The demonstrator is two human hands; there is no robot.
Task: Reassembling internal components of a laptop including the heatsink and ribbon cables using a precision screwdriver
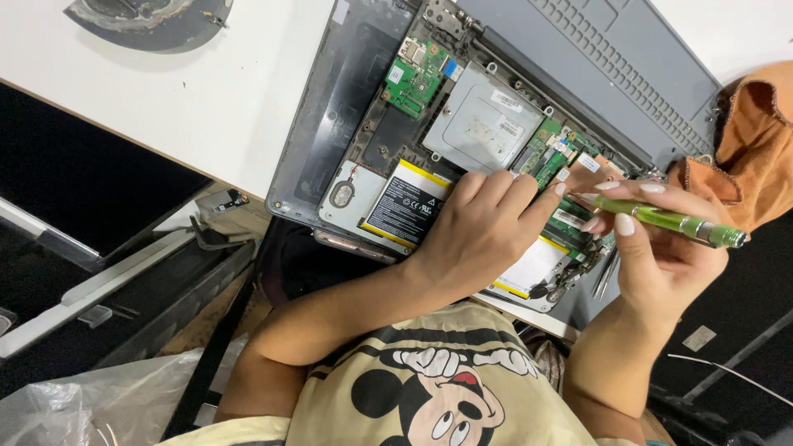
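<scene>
White table [206,99] fills the upper left of the frame, and an opened laptop [347,107] lies on it at the upper centre with its boards and battery [409,202] bare. Left hand [483,231] rests on the battery, fingers loose, holding nothing. Right hand [652,248], centre right, grips a green screwdriver [669,220], its tip at the green board [549,157]. Orange cloth [756,149] lies at the right edge.

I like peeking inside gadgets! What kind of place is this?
Probably an electronics repair bench. An opened laptop lies on a white table, its green circuit boards bare. The right hand holds a green screwdriver; the left hand rests on the laptop's insides.
</scene>
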